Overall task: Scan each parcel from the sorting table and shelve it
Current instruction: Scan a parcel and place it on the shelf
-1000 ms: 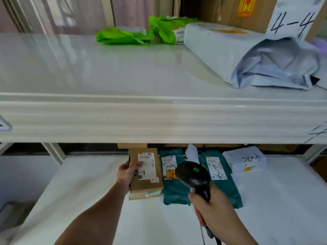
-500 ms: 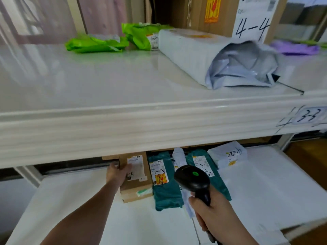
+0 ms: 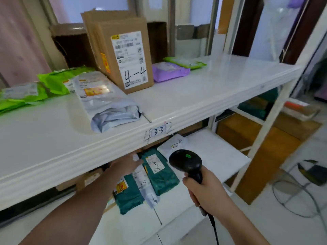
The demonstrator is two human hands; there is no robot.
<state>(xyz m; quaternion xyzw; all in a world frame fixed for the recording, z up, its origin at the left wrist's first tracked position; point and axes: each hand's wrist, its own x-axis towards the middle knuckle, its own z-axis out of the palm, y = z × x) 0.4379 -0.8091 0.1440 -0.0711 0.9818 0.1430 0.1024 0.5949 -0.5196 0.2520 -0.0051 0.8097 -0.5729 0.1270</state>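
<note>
My left hand (image 3: pixel 128 164) reaches under the upper shelf's edge (image 3: pixel 70 156), fingers relaxed and holding nothing, just above a dark green mailer (image 3: pixel 160 174). The small brown box (image 3: pixel 89 179) lies to the left of that hand on the lower shelf (image 3: pixel 212 154), mostly hidden by the shelf edge. A second dark green mailer (image 3: pixel 129 193) and a thin white mailer (image 3: pixel 146 188) lie beside it, with a white parcel (image 3: pixel 174 144) behind. My right hand (image 3: pixel 205 191) grips the black barcode scanner (image 3: pixel 185 161) by its handle.
On the upper shelf stand a cardboard box marked 4-4 (image 3: pixel 123 55), a grey mailer (image 3: pixel 104 101), green mailers (image 3: pixel 53 82) and a purple one (image 3: pixel 168 71). A shelf tag reads 3-3 (image 3: pixel 158 132). Brown boxes (image 3: pixel 247 138) and cables (image 3: pixel 292 197) lie at the right.
My left hand has let go of the small brown box and moved right, over the green mailers. The view has swung to the right; the scanner stays in my right hand.
</note>
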